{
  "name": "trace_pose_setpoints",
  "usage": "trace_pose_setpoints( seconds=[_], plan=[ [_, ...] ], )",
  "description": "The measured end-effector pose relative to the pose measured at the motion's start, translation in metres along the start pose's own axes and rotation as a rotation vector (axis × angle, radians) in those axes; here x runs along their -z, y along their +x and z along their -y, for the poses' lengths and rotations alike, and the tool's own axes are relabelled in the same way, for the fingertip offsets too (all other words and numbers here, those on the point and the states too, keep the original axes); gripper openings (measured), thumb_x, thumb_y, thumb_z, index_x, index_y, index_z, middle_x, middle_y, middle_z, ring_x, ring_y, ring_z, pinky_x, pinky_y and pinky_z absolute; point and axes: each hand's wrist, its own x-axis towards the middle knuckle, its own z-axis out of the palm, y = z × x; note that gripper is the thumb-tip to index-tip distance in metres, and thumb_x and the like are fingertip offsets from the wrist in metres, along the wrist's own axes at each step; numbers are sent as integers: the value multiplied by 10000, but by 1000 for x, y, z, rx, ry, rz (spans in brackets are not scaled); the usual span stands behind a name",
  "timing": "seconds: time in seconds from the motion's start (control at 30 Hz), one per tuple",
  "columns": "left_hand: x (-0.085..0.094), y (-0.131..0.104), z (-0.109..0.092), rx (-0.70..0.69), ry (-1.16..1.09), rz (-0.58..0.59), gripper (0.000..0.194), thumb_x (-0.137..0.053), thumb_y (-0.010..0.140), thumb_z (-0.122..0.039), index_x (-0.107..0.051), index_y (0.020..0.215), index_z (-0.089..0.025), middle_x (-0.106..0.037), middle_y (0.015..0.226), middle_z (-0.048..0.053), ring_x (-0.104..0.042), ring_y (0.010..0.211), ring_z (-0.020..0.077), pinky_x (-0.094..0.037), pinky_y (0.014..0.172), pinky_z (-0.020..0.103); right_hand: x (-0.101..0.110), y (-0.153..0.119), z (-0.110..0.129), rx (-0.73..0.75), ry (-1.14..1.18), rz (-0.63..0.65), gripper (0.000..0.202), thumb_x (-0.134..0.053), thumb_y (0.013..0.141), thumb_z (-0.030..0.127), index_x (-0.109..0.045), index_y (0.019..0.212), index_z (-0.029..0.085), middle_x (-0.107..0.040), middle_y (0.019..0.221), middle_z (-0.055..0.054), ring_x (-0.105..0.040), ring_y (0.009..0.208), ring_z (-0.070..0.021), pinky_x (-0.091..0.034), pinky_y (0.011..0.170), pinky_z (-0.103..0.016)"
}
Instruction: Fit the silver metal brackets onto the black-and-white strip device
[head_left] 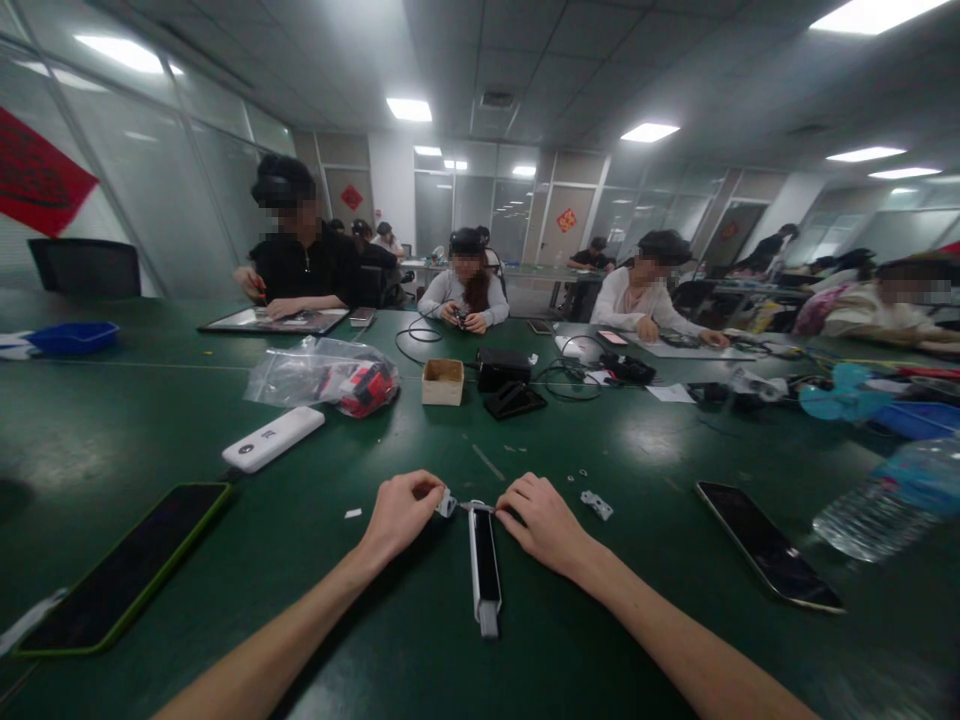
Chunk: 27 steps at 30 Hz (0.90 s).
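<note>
My left hand (403,510) is closed in a pinch on a small grey-white bracket-like part (448,503). Just right of it lies a slim white device with a glossy black face (486,560), its pale grey end pointing toward me. The fingers of my right hand (541,520) are pressed together at the device's far end. Whatever is between those fingertips is too small to make out. A thin metallic piece (474,506) shows between my two hands, across the device's far end. Another small grey-white part (597,505) lies right of my right hand, with tiny rings (577,474) near it.
Phones lie left (127,570) and right (769,545); a water bottle (877,505) lies far right. Beyond my hands are a white power bank (275,440), a plastic bag (330,378), a small cardboard box (442,383) and a black box (504,369). Several people work across the green table (360,650).
</note>
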Motion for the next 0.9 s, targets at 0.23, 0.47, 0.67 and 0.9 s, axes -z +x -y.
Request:
trace_pose_setpoints(
  seconds=[0.23, 0.47, 0.67, 0.9],
  plan=[
    [0, 0, 0, 26, -70, 11, 236, -533, 754, -316, -717, 792, -172, -726, 773, 24, -673, 737, 199, -488, 689, 269, 1, 0, 1, -11, -3, 16, 98, -549, 866, 178, -645, 875, 164, -635, 886, -50, -528, 848, -178, -419, 710, -315],
    [-1, -1, -1, 33, -90, 18, 234, -545, 743, -324, -717, 783, -170, -729, 759, 28, -675, 721, 201, -489, 680, 274, 2, 0, 2, -11, -21, 20, 90, -555, 861, 175, -644, 866, 170, -637, 880, -49, -538, 837, -180, -421, 695, -307],
    [-2, 0, 2, 34, -111, 22, 256, -540, 755, -351, -719, 792, -172, -731, 770, 29, -679, 735, 201, -496, 696, 272, -1, -1, 0, 13, -16, -7, 122, -525, 879, 194, -645, 871, 172, -637, 872, -57, -541, 823, -174, -426, 691, -306],
    [-3, -1, 0, 34, -128, 43, 251, -548, 748, -340, -719, 797, -163, -731, 766, 35, -680, 731, 201, -501, 687, 271, 0, 0, 0, 1, -14, 20, 116, -534, 873, 186, -649, 871, 167, -638, 879, -55, -536, 832, -180, -430, 693, -313]
  ],
)
